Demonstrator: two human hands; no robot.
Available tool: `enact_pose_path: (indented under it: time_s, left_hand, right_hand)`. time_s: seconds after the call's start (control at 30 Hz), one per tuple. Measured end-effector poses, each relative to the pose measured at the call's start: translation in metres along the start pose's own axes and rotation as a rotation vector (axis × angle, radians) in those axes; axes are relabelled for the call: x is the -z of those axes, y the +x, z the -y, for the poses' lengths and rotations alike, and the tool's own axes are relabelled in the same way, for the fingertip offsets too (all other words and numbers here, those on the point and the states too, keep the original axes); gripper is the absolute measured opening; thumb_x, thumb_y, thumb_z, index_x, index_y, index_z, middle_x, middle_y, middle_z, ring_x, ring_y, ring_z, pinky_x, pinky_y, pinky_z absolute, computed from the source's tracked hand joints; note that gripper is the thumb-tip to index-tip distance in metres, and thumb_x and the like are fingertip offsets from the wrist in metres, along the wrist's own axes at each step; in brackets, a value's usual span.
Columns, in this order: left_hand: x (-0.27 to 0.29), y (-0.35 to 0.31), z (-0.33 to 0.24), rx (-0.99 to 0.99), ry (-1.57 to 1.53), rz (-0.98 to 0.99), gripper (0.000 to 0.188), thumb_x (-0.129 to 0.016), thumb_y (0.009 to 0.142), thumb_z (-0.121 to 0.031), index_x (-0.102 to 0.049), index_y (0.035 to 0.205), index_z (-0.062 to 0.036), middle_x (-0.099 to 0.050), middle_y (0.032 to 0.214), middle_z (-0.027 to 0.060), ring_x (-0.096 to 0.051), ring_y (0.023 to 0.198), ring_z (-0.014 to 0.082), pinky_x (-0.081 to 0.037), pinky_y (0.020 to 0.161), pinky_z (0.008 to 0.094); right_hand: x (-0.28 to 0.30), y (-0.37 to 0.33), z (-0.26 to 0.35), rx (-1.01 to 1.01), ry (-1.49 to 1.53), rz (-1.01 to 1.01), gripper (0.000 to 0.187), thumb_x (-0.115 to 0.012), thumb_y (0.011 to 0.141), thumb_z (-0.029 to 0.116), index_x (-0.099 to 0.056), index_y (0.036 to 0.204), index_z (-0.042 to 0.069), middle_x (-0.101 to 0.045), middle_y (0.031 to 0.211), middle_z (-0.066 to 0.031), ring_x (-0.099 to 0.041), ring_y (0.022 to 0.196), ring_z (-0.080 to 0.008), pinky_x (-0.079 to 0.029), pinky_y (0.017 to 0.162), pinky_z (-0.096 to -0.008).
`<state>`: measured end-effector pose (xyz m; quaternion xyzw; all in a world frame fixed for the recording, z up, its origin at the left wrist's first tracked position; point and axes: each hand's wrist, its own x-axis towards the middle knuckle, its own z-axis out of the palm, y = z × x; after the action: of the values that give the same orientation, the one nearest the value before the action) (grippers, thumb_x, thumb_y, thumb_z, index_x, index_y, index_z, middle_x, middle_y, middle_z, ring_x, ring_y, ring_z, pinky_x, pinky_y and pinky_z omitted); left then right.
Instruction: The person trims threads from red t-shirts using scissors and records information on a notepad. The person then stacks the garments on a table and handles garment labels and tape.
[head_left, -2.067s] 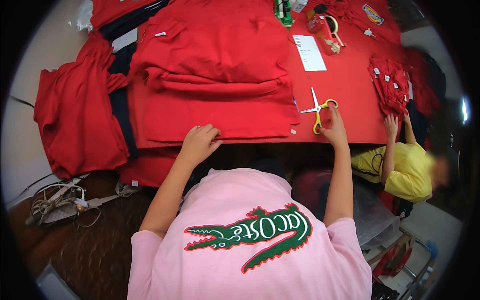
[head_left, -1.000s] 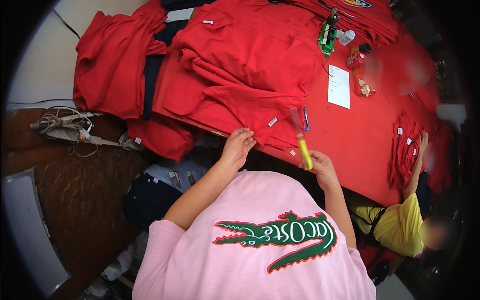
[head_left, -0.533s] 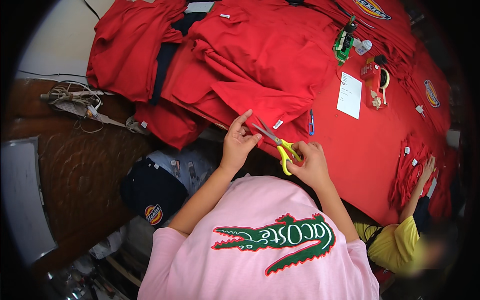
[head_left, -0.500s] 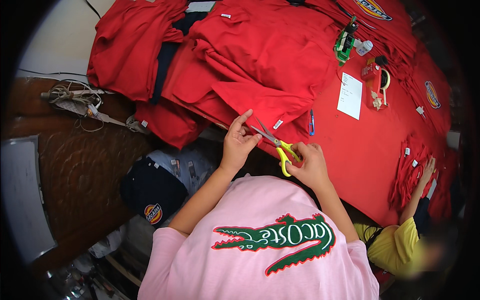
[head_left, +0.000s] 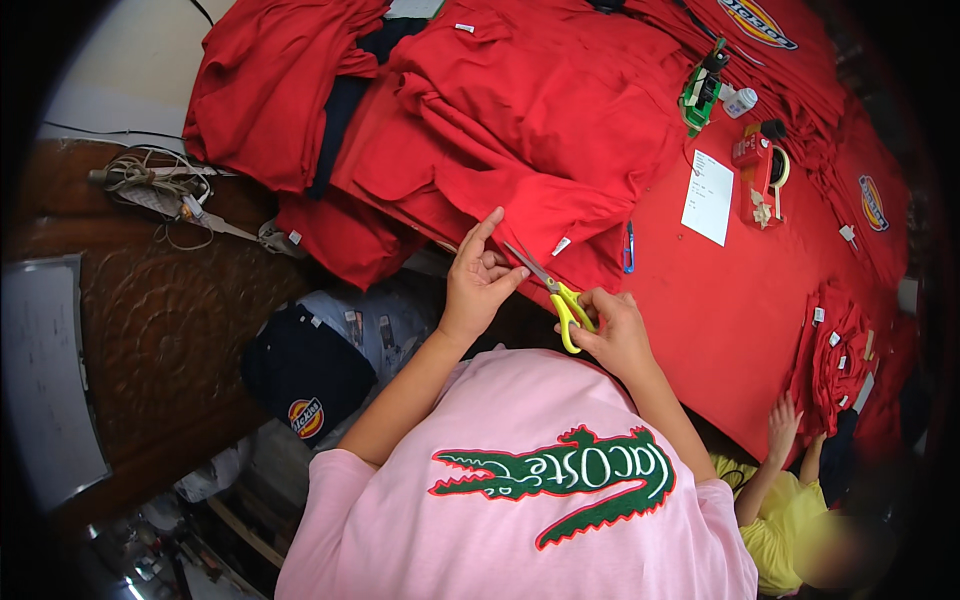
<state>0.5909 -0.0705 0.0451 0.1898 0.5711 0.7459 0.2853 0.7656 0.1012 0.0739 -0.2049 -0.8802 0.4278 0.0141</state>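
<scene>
My right hand [head_left: 613, 330] grips yellow-handled scissors [head_left: 566, 308], whose blades point up and left over the front edge of a red garment [head_left: 540, 200]. The blades are slightly parted. My left hand [head_left: 476, 275] is at the same edge, left of the scissors. Its index finger is stretched out, its thumb reaches toward the blades and its other fingers are partly curled; I make out nothing held in it. A small white label [head_left: 561, 246] lies on the garment just beyond the blades.
On the red tabletop to the right lie a blue pen [head_left: 628, 248], a white paper [head_left: 708, 197], a red tape dispenser [head_left: 757, 170] and a green tool [head_left: 700, 92]. A co-worker's hand [head_left: 784, 428] is near a folded red stack [head_left: 835, 360]. A navy garment [head_left: 305, 370] sits below left.
The view has shifted slightly. My hands keep nearly the same pose, with the scissor blades closer together. The co-worker's hand has come down off the red stack.
</scene>
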Motion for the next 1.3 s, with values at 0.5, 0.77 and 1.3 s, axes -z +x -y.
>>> enact_pose_path:
  time_s: [0.5, 0.77, 1.3]
  left_hand:
    - [-0.005, -0.005, 0.004, -0.016, -0.035, -0.068, 0.080, -0.065, 0.092, 0.017, -0.034, 0.163, -0.0013, -0.060, 0.140, 0.0095, -0.064, 0.120, 0.0161, -0.054, 0.107, 0.0323]
    - [0.001, -0.010, 0.010, -0.033, -0.047, -0.092, 0.079, -0.066, 0.093, 0.016, -0.035, 0.163, -0.0022, -0.062, 0.138, 0.0092, -0.065, 0.117, 0.0147, -0.056, 0.103, 0.0302]
    - [0.005, -0.005, 0.012, -0.044, -0.145, -0.098, 0.082, -0.067, 0.094, 0.016, -0.033, 0.165, -0.0050, -0.065, 0.133, 0.0084, -0.066, 0.113, 0.0127, -0.055, 0.102, 0.0281]
  right_hand:
    - [-0.003, 0.000, 0.005, 0.019, -0.006, -0.042, 0.035, -0.089, 0.075, 0.016, -0.071, 0.102, 0.005, -0.065, 0.081, -0.0040, -0.053, 0.083, -0.0238, -0.045, 0.078, -0.0406]
    - [-0.011, 0.005, -0.009, 0.036, 0.063, -0.013, 0.031, -0.087, 0.079, 0.021, -0.069, 0.097, 0.005, -0.062, 0.070, -0.0067, -0.052, 0.071, -0.0244, -0.041, 0.078, -0.0392]
    - [-0.012, 0.025, -0.005, 0.104, 0.054, -0.013, 0.027, -0.086, 0.078, 0.016, -0.069, 0.096, 0.007, -0.064, 0.073, -0.0062, -0.052, 0.069, -0.0243, -0.041, 0.075, -0.0400]
